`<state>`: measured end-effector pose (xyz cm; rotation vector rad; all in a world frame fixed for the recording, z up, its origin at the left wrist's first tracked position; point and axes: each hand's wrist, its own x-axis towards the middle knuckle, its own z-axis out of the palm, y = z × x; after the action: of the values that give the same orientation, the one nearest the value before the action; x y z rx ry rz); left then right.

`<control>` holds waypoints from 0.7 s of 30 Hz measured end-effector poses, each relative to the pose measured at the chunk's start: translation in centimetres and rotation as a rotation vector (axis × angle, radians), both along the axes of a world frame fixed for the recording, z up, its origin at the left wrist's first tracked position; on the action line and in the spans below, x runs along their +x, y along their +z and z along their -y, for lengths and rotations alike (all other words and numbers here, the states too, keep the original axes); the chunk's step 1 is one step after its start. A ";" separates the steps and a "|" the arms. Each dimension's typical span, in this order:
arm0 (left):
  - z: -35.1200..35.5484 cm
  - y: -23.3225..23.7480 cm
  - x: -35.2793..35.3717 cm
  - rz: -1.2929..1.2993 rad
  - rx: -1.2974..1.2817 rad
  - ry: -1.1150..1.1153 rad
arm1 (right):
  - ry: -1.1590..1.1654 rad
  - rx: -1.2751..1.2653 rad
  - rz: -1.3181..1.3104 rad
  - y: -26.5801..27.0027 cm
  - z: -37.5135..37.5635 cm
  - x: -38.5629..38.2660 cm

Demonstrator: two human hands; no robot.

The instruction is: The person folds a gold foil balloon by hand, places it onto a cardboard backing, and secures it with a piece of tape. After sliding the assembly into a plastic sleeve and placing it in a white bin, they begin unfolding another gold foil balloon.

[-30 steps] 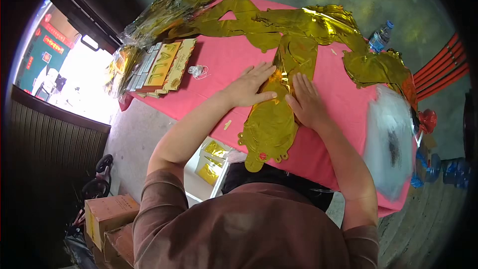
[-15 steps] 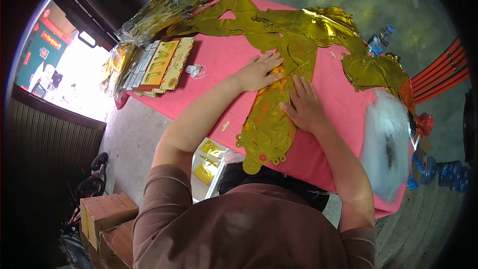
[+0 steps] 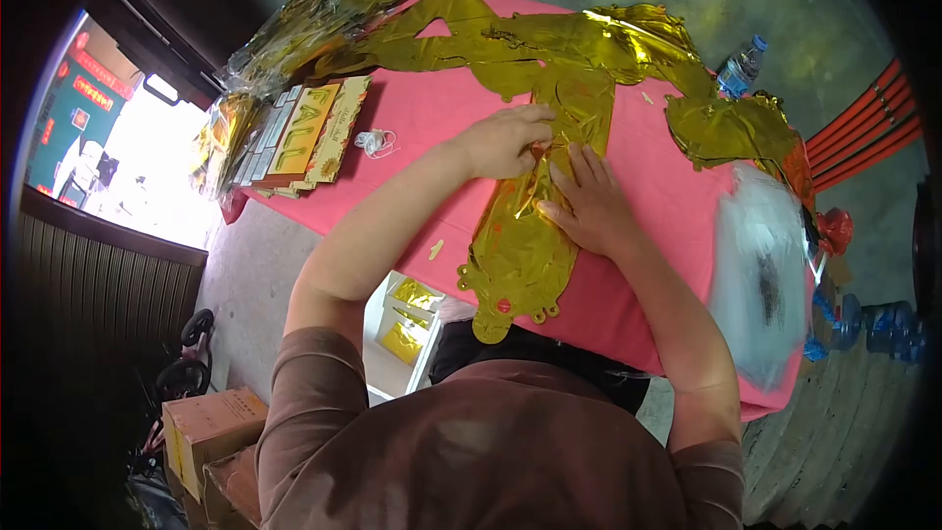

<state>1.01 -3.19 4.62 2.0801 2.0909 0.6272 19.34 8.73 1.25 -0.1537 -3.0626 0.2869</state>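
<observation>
A flat, uninflated gold foil balloon lies lengthwise before me, its tabbed near end hanging just past the table edge. My left hand is on its left side, fingers curled and closed on the creased foil. Lying on the foil's right side, my right hand is open, palm down with fingers stretched out. Beyond the hands, more gold foil balloons are spread across the pink tablecloth.
Cards printed "FALL" and plastic-wrapped packs lie at the left, beside a white string coil. A water bottle stands far right; clear plastic bags cover the right edge. Cardboard boxes sit on the floor.
My left hand's fingers have gone from lying flat on the foil to curling closed on it. The foil between my hands is now more bunched. My right hand stays nearly in place.
</observation>
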 end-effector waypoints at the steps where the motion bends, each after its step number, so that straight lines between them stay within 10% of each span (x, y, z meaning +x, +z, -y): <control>1: 0.1 0.3 0.2 0.127 -0.065 0.014 | -0.001 -0.002 0.000 -0.1 0.0 0.0; 21: 4.6 -3.5 4.3 -0.018 -0.097 0.147 | 0.018 0.065 -0.046 -0.9 -0.3 0.0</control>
<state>5.29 -7.81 1.16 1.9026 2.2516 0.5151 19.32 9.04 0.35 -0.1153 -3.0245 0.1881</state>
